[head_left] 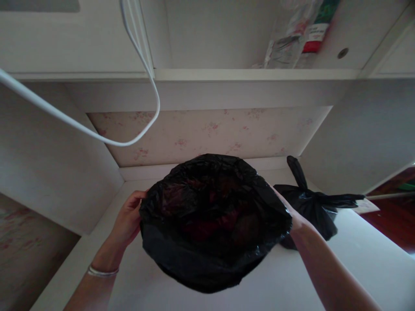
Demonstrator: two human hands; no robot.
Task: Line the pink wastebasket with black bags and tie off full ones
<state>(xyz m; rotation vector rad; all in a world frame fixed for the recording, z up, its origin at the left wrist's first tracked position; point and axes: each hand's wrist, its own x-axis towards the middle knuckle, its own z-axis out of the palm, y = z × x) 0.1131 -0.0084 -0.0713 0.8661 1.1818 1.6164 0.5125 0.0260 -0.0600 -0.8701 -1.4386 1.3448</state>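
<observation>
While both hands, left hand and right hand, grip the open black bag by its rim, gathering that rim between the fingers seems next.

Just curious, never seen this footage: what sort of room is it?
Probably a home room: floral wallpaper behind a built-in white desk, white shelf above, and both hands holding open a black plastic rubbish bag.

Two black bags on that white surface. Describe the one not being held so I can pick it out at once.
Start at the white counter below the floral back panel. The hands, left and right, hold an open black bag at its middle. The tied black bag lies just right of it: smaller, knotted shut, one tail pointing up.
</observation>
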